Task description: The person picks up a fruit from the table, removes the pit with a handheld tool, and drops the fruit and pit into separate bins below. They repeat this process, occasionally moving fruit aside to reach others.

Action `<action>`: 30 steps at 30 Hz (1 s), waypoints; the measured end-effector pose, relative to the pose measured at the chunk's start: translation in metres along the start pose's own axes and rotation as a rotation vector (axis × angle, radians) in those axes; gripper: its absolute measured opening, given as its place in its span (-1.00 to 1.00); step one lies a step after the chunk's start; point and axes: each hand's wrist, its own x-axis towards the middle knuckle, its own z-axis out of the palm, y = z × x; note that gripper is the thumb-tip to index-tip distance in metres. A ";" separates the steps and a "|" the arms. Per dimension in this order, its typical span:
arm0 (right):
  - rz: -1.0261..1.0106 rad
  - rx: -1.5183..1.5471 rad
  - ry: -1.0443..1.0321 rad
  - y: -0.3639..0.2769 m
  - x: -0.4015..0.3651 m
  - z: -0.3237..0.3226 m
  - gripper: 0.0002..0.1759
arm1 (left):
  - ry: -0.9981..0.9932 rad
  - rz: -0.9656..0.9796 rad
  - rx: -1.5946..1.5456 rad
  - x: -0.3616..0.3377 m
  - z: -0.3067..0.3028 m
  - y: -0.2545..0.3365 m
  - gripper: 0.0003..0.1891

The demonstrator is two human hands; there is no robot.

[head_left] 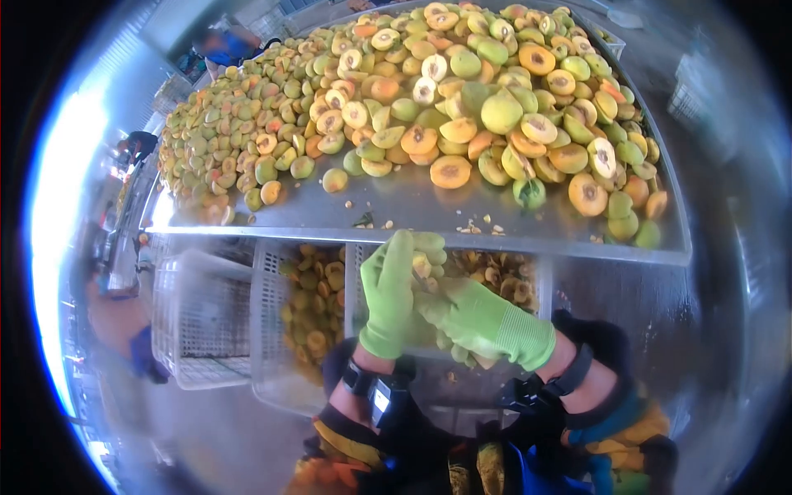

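Observation:
In green gloves, my hands meet just in front of the metal table's (330, 216) near edge, above the crates. My left hand (388, 293) is closed around a small yellow peach piece (421, 266), which shows between its fingers and thumb. Close against it, my right hand (487, 320) has its fingers curled at the fruit. Whatever the right hand grips is hidden by the glove. Halved and whole green-yellow peaches (462, 124) form a large heap on the table, some cut faces still showing brown stones or hollows.
Below the table edge, a white crate (268, 330) holds peaches, and another crate (540, 285) holds brownish pieces beneath my hands. Stacked white crates (202, 322) stand at the left. Small scraps (474, 227) lie along the table edge. Other people (227, 48) are at the far left.

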 end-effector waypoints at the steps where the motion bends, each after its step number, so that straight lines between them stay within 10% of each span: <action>1: 0.008 0.051 -0.033 0.003 0.002 0.000 -0.65 | -0.008 0.074 -0.031 0.000 0.000 -0.002 -0.50; 6: -0.385 -0.306 0.232 0.055 0.040 0.011 -0.56 | 0.119 -0.010 -0.226 0.001 0.012 -0.010 -0.48; 8: 0.066 0.120 -0.070 0.030 0.028 0.001 -0.54 | 0.059 -0.039 -0.168 0.006 0.004 -0.009 -0.49; 15: 0.073 0.165 -0.172 0.025 0.029 -0.012 -0.50 | -0.462 -0.209 0.101 0.029 -0.029 -0.002 -0.54; 20: 0.093 -0.021 -0.253 0.039 0.035 -0.011 -0.47 | -0.431 -0.206 0.200 0.032 -0.027 -0.015 -0.63; 22: 0.080 0.084 -0.188 0.039 0.032 -0.008 -0.49 | -0.506 0.024 0.871 0.031 -0.026 -0.018 -0.68; 30: 0.242 -0.078 -0.359 0.040 0.035 -0.028 -0.49 | -0.469 0.186 0.737 0.017 -0.020 -0.023 -0.69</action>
